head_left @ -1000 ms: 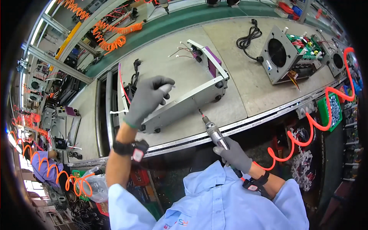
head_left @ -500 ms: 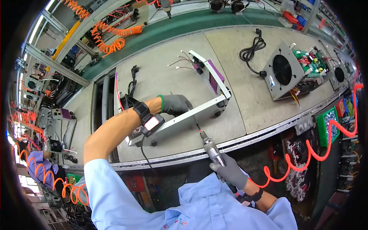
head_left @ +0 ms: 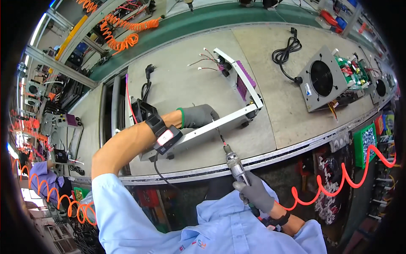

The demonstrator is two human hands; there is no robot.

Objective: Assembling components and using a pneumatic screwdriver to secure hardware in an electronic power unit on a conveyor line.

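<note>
- Progress: the long grey sheet-metal chassis (head_left: 220, 122) is lying on the grey workbench (head_left: 177, 84), near its middle; its top is open, with the purple heat sink (head_left: 244, 80) and loose wires exposed, so assembly appears only partly done; fastening along the near side rail seems to be in hand.
- Left hand (head_left: 198, 116), grey-gloved: fingers are curled down over the chassis rail, bracing it.
- Right hand (head_left: 253, 195), grey-gloved: fingers are wrapped tightly around the metal pneumatic screwdriver (head_left: 235, 166); its bit is touching the near rail.
</note>
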